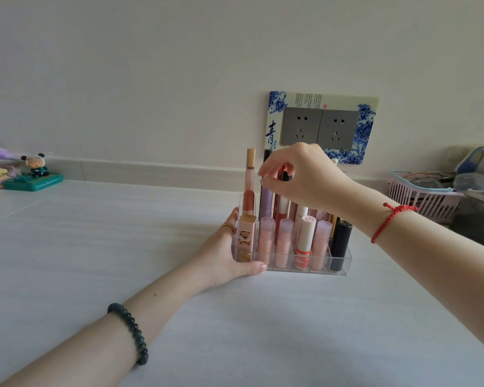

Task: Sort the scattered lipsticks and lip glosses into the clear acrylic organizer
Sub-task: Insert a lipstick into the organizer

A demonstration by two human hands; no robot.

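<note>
Nearest us, lower left of the frame, our left forearm [76, 347] wears a dark green bead bracelet [132, 333], and our left hand [224, 252] grips the left end of the clear acrylic organizer [319, 270], thumb on its front wall. It stands mid-frame on the white tabletop [95, 247], packed with upright pink, red and black lipsticks and lip glosses [284, 241]. Above it our right hand [299, 174] pinches a tall lilac tube with a black cap [266, 196] in the back row.
</note>
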